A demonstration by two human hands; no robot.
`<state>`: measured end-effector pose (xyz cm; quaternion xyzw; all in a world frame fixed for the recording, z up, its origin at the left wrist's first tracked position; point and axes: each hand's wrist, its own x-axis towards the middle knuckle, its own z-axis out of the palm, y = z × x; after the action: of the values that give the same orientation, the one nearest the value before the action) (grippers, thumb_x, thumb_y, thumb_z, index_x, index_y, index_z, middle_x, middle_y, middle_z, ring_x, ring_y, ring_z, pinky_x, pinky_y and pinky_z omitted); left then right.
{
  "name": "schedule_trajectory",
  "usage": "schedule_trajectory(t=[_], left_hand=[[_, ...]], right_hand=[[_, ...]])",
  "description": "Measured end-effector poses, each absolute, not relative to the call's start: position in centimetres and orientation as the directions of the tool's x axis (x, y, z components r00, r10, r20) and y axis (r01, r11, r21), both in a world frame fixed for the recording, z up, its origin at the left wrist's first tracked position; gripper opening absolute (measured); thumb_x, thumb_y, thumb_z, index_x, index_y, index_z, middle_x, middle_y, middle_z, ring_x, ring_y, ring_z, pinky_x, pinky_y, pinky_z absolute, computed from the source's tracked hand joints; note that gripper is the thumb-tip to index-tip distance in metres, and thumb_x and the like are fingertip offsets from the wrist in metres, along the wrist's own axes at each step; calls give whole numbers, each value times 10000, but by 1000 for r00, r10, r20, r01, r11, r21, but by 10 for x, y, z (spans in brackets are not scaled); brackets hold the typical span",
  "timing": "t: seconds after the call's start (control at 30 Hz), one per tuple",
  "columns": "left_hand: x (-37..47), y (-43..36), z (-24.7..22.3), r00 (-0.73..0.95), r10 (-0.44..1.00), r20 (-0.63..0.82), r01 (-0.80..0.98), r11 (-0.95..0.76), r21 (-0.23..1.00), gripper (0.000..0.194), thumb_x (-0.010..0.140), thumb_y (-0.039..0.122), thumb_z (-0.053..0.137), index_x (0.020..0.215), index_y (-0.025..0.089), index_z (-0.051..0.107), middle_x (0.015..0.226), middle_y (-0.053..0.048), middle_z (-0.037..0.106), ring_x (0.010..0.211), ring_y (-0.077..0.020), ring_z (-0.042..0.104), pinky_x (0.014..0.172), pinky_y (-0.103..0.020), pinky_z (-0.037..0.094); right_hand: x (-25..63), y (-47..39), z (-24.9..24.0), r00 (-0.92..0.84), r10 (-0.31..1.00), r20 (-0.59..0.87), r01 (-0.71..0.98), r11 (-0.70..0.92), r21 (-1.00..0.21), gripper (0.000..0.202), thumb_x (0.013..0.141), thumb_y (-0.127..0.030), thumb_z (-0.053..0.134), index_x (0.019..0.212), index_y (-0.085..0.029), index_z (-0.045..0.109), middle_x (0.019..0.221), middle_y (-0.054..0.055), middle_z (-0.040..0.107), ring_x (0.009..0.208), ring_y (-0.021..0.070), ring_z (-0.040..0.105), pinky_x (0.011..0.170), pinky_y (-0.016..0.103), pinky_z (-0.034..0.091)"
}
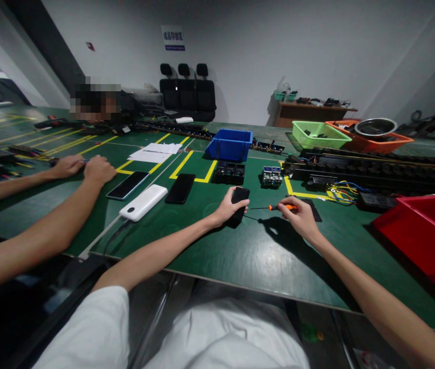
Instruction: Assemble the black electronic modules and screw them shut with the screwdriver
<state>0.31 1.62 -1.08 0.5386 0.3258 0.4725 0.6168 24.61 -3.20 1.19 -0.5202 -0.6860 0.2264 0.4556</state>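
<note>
My left hand (pixel 228 207) is closed around a black box-shaped part (pixel 240 195), tilted up just above the green table (pixel 202 246). In my right hand (pixel 298 215) is a screwdriver (pixel 275 207) with an orange and black handle, pinched between the fingers. Its thin shaft points left toward the black part; I cannot tell whether the tip touches it. A flat black piece (pixel 313 209) lies on the table behind my right hand. Beyond my hands sit a dark block of modules (pixel 230 172) and a smaller one (pixel 272 176).
Left of my hands lie a black phone (pixel 180 188), a white power bank (pixel 143 203) with a cable, and another phone (pixel 128 185). A co-worker's hands (pixel 100 169) rest further left. A blue bin (pixel 230 145) stands behind, a red bin (pixel 425 241) at right, near long black assemblies (pixel 356 171).
</note>
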Motion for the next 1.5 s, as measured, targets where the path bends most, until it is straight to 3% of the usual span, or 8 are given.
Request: schedule_trajectory(t=[1.5], left_hand=[[4,17,-19,335,918,213,-181,-160,970,597,756,341,736,1211,200,374,863,-16,587,643,-116,615,610,-251,504]], right_hand=[[246,-33,12,-56,918,393,523,362,-771,307,855,-471,595,856,-169,648,788,51,648,641,161,604,558,260,478]])
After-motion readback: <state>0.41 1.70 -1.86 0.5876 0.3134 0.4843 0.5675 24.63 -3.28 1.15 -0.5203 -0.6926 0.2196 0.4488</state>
